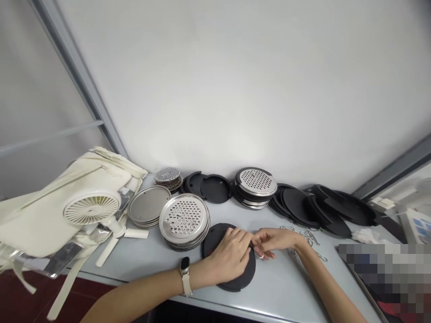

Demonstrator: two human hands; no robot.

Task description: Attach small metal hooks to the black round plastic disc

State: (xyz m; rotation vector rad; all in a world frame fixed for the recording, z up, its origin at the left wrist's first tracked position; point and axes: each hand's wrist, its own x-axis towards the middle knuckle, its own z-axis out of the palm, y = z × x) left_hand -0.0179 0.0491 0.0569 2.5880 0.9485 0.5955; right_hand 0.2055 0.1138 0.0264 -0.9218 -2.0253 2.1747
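Observation:
A black round disc [215, 237] lies on the table near its front edge. My left hand [232, 253], with a watch on its wrist, is closed over the disc, fingers curled toward its right edge. There my right hand [269, 240] meets the left fingertips in a pinch; what it holds is hidden. A small shiny spot shows by the right fingers, too small to name. Just right of that hand lie several bent metal wire hooks [311, 237]. Left of the disc sits a stack of round metal grater plates [184, 220], partly beside its rim.
Plain metal discs [150, 204], small grater plates [167, 175], black round trays [216, 188] and a black-and-metal grater stack [256, 181] line the wall. More black discs [299, 206] lie right. A white fan [92, 208] and cream bag [74, 184] occupy the left.

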